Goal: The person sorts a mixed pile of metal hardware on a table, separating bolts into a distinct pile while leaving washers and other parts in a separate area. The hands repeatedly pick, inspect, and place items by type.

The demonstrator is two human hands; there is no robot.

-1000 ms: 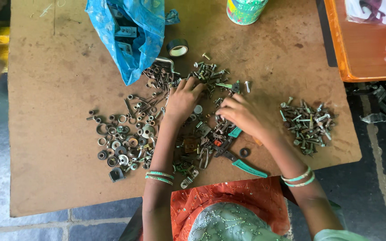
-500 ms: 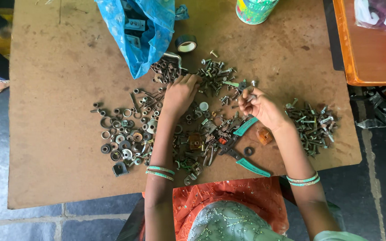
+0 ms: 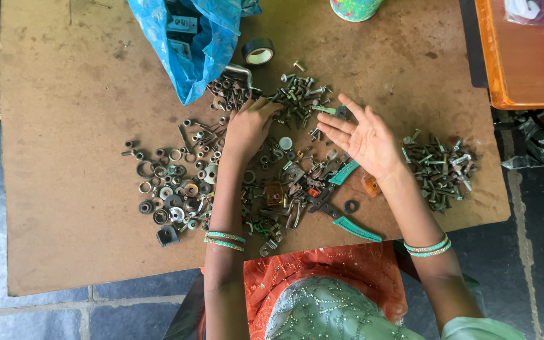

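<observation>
Left hand (image 3: 247, 129): palm down, fingers curled into the middle heap of bolts and brackets (image 3: 284, 170); whether they pinch a piece I cannot tell.
Right hand (image 3: 363, 138): palm up, fingers spread, holding nothing.
Pliers (image 3: 341, 201): one, green-handled, below the right palm.
Heaps: three on the counter (image 3: 64, 75); washers (image 3: 171, 189) left, screws (image 3: 439, 167) right.
Tape roll (image 3: 258, 51): one, beyond the fingers.
Blue bag (image 3: 187, 44): one, farthest.

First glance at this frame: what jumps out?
The sprawl of rusty nuts, bolts and washers across the middle of the brown board, with the left hand resting on it and the right hand raised open, palm up, above it. A bright blue plastic bag lies at the top edge, and green-handled pliers lie near the front. A separate heap of bolts sits at the right.
</observation>
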